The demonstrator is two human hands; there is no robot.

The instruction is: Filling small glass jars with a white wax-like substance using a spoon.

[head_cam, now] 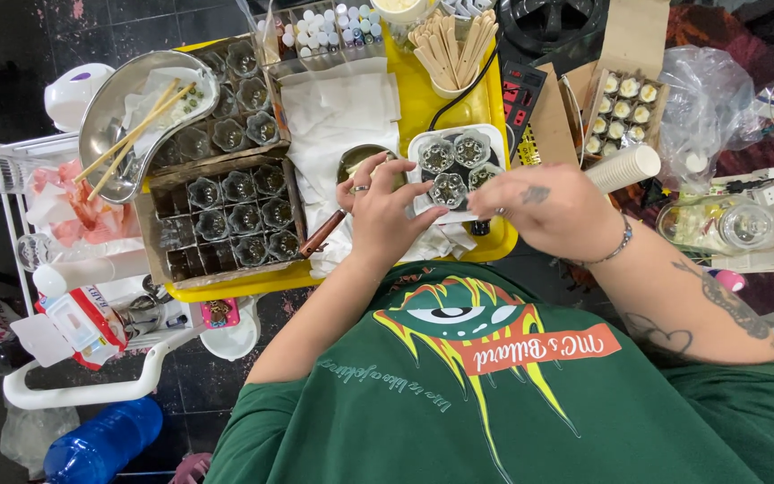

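My left hand [385, 211] rests on a white tray [494, 136] that holds three small clear flower-shaped cups, its fingertips touching the nearest cup [448, 189]. My right hand [548, 211] hovers at the tray's right side, fingers curled near the same cup; whether it grips anything I cannot tell. The tray sits on a yellow table top [423, 103]. A small round metal pot [357, 159] lies just behind my left hand, and a brown-handled tool [322, 233] lies to its left.
Cardboard boxes of several empty clear cups [230, 215] stand at left, with a metal bowl with chopsticks [132, 121]. At the back are wooden sticks in a cup [451, 49] and small bottles [329, 25]. A box of filled cups [622, 112] and a power strip [520, 94] lie right.
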